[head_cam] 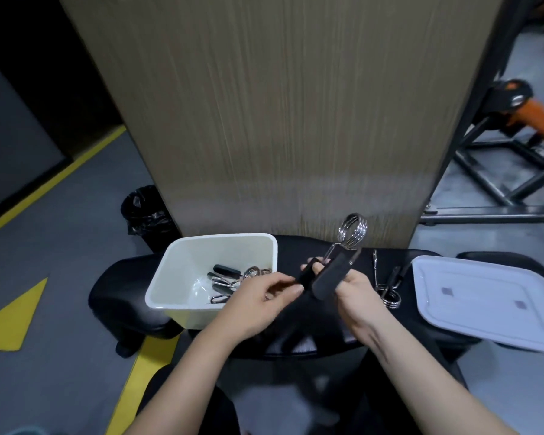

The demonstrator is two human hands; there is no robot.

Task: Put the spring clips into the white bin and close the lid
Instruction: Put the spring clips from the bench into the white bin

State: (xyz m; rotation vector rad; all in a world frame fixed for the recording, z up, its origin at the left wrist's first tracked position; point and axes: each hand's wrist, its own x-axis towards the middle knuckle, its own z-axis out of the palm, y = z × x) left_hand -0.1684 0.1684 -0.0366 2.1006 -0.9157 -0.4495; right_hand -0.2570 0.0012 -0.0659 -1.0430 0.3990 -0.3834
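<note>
Spring clip [336, 262] is held up just right of the white bin [182, 265], each black handle pinched by one hand: left hand [258, 296], right hand [355, 293]. It should be carried over the rim and lowered onto the clips [233, 277] inside, not dropped. Another clip [387, 287] and the lid [484, 302] lie farther right.

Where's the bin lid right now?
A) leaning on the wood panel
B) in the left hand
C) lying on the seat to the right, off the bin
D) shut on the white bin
C: the lid lies flat off to the right, while the white bin stands open with clips inside, and both the left hand and right hand hold a spring clip.
</note>
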